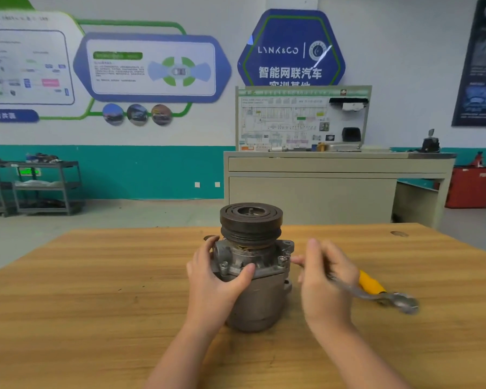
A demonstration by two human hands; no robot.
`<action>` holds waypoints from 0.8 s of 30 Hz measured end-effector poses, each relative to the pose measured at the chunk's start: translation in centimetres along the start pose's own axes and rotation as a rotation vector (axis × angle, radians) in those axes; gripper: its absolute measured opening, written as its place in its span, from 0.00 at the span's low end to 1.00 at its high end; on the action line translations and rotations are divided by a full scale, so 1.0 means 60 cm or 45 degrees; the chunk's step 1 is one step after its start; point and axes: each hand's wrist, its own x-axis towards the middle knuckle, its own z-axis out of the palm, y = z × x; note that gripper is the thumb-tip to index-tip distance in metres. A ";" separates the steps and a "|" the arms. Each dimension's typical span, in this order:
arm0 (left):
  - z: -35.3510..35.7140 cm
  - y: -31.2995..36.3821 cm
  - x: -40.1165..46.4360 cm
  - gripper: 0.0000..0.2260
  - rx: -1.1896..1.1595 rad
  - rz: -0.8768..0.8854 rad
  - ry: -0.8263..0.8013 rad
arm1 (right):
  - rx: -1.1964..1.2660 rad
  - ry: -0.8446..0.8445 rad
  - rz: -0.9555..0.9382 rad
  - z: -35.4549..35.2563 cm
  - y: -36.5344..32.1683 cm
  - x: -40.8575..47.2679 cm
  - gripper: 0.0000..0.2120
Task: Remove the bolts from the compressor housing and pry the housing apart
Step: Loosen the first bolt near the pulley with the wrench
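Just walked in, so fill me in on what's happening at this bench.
A person is working on a car compressor that stands upright on a wooden table, pulley end up. The left hand grips the housing to steady it. The right hand holds a wrench, blurred in this view, beside a bolt on the flange. Bolts still sit in the flange, and the housing is in one piece. A yellow-handled tool lies on the table behind the wrench.
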 end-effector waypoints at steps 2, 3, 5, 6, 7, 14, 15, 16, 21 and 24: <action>0.001 0.000 0.000 0.36 -0.009 -0.002 -0.001 | 0.294 0.124 0.429 -0.006 0.015 0.017 0.22; 0.001 0.000 0.000 0.36 -0.015 -0.001 -0.003 | 0.417 0.193 0.643 -0.008 0.026 0.030 0.23; 0.001 -0.001 0.000 0.35 -0.020 0.004 -0.007 | 0.582 0.259 1.004 -0.012 0.048 0.059 0.19; 0.001 -0.002 0.000 0.34 -0.017 0.009 -0.007 | 0.620 0.239 1.110 -0.012 0.057 0.071 0.18; 0.001 -0.003 0.000 0.33 -0.014 0.015 -0.006 | 0.634 0.196 1.158 -0.010 0.066 0.078 0.17; 0.003 -0.003 0.000 0.33 -0.028 0.039 0.007 | 0.609 -0.238 1.346 -0.003 0.071 0.104 0.08; 0.002 -0.005 0.000 0.33 -0.027 0.042 0.005 | 0.699 -0.290 1.353 -0.010 0.065 0.106 0.07; 0.002 -0.007 0.001 0.33 -0.024 0.044 0.003 | 0.765 -0.313 1.322 -0.018 0.059 0.108 0.06; 0.003 -0.012 0.000 0.33 -0.026 0.025 -0.014 | 0.561 -0.257 0.687 -0.039 0.023 0.092 0.09; 0.002 -0.010 -0.001 0.33 -0.050 0.001 -0.025 | 0.269 -0.342 0.283 -0.040 0.012 0.075 0.09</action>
